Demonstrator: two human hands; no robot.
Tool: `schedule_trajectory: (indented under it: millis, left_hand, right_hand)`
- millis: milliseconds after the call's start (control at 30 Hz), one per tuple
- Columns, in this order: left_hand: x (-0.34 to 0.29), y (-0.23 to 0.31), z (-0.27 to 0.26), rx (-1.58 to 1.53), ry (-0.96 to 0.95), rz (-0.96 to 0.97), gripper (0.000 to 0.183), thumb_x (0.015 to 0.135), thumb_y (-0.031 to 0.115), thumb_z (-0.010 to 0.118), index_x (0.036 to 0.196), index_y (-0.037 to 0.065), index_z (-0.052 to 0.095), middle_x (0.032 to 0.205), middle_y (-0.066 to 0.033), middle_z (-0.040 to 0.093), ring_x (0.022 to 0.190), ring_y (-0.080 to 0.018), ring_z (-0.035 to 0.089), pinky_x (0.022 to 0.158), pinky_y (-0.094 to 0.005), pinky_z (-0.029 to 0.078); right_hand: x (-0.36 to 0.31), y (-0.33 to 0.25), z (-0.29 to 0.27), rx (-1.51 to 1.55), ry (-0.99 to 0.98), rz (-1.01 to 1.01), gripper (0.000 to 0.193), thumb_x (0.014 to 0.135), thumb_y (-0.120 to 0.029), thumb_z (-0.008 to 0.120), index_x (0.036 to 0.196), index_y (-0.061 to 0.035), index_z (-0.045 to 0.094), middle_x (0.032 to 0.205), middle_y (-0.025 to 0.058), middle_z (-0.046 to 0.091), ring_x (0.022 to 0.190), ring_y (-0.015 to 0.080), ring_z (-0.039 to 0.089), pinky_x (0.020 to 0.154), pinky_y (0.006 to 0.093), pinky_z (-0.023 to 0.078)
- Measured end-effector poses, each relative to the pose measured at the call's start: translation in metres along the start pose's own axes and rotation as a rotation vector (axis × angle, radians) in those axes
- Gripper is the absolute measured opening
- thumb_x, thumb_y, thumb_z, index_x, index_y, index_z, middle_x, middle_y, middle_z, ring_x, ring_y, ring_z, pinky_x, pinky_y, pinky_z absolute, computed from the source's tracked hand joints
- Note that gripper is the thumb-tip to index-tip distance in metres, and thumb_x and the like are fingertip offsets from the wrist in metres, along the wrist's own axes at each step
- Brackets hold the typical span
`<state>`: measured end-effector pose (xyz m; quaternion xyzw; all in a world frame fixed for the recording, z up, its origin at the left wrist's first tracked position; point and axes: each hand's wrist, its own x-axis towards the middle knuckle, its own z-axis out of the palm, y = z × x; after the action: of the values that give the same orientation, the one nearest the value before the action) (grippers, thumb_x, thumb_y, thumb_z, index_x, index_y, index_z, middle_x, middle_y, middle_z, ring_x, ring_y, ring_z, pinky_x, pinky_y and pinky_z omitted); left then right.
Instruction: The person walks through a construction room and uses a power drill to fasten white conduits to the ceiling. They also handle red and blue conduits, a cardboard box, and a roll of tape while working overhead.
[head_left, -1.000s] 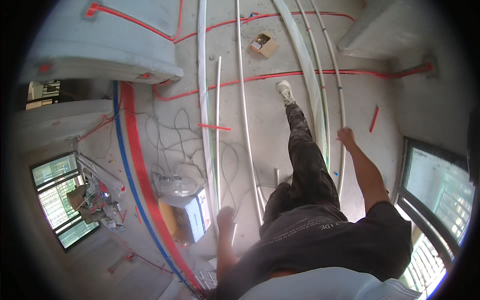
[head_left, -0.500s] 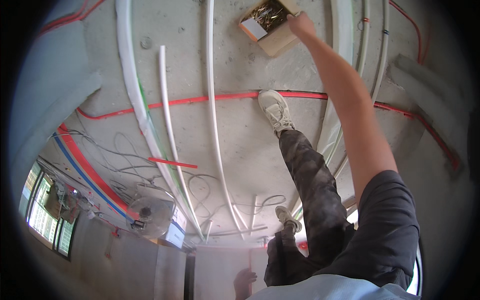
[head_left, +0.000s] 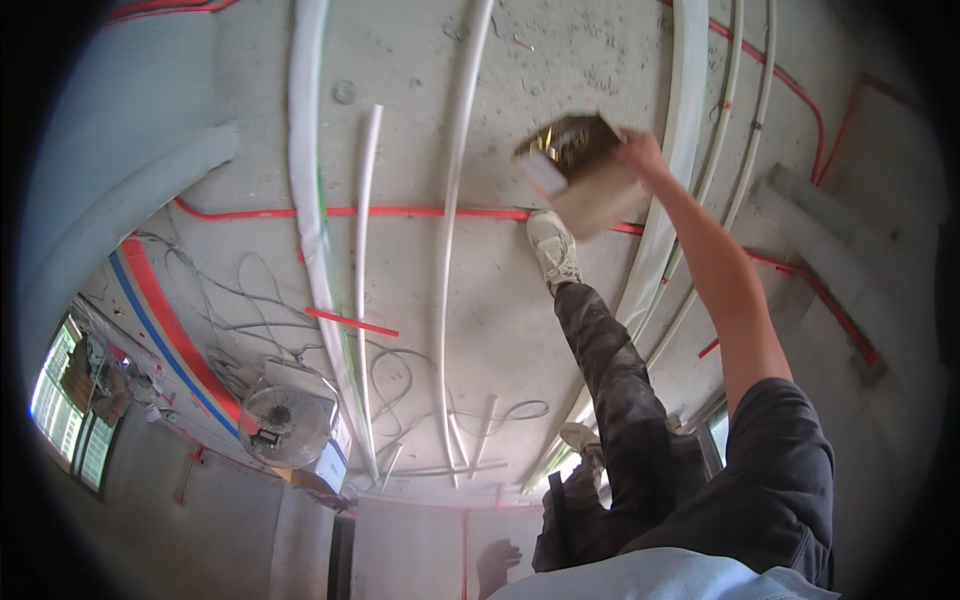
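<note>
My right hand grips the edge of an open cardboard box, which is blurred by motion. The box is tilted, and inside it lie slender, shiny, brass-coloured metal pieces, too smeared to name. A white flap or card shows at its left side. The box appears just above the concrete floor, beside the toe of my front shoe. Low in the picture my left hand shows dim and small, its fingers loosely apart, with nothing visible in them.
White pipes run lengthwise along the floor, crossed by a red conduit. A short red tube lies across one pipe. At lower left are loose grey cables, a fan and a white-and-blue carton.
My right hand has brought the box nearer to my front shoe, lower in the picture. The view has shifted somewhat, while my left hand stays near the lower edge.
</note>
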<state>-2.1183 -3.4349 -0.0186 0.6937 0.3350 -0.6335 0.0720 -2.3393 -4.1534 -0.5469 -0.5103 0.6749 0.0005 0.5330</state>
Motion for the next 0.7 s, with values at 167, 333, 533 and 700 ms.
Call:
schedule_trajectory:
  millis: [167, 333, 533, 700]
  left_hand:
    - [0.024, 0.165, 0.070, -0.074, -0.008, 0.572, 0.038, 0.106, 0.028, 0.050, 0.125, -0.002, 0.062, 0.112, -0.0104, 0.067, 0.103, -0.0181, 0.065, 0.090, -0.0314, 0.053]
    - [0.085, 0.306, 0.096, -0.692, -0.787, 0.544, 0.084, 0.099, 0.070, 0.037, 0.154, 0.007, 0.036, 0.137, -0.0152, 0.058, 0.121, -0.0328, 0.059, 0.106, -0.0535, 0.046]
    - [0.058, 0.334, 0.126, -0.749, -0.439, 0.705, 0.055, 0.107, 0.045, 0.035, 0.148, 0.009, 0.045, 0.130, -0.0146, 0.063, 0.106, -0.0247, 0.068, 0.088, -0.0385, 0.061]
    - [0.126, 0.380, 0.142, -0.922, -0.338, 0.636, 0.057, 0.107, 0.045, 0.037, 0.152, 0.010, 0.040, 0.135, -0.0148, 0.060, 0.110, -0.0246, 0.066, 0.090, -0.0394, 0.059]
  right_hand:
    - [-0.175, -0.081, 0.010, -0.052, -0.350, -0.147, 0.051, 0.074, -0.010, 0.065, 0.124, -0.0003, 0.069, 0.077, 0.0086, 0.066, 0.068, 0.0150, 0.061, 0.064, 0.0337, 0.051]
    - [-0.332, -0.193, 0.034, -0.337, -0.736, -0.308, 0.057, 0.081, -0.019, 0.068, 0.134, 0.0016, 0.060, 0.110, 0.0209, 0.070, 0.100, 0.0273, 0.067, 0.091, 0.0377, 0.050]
    - [-0.272, -0.250, 0.014, -0.159, -1.065, -0.178, 0.078, 0.099, -0.044, 0.062, 0.158, -0.0047, 0.028, 0.118, 0.0168, 0.068, 0.099, 0.0245, 0.070, 0.086, 0.0371, 0.056]
    - [-0.011, -0.172, 0.062, -0.206, -0.202, -0.002, 0.029, 0.096, -0.023, 0.065, 0.118, -0.0045, 0.069, 0.106, 0.0084, 0.073, 0.078, 0.0207, 0.069, 0.070, 0.0362, 0.056]
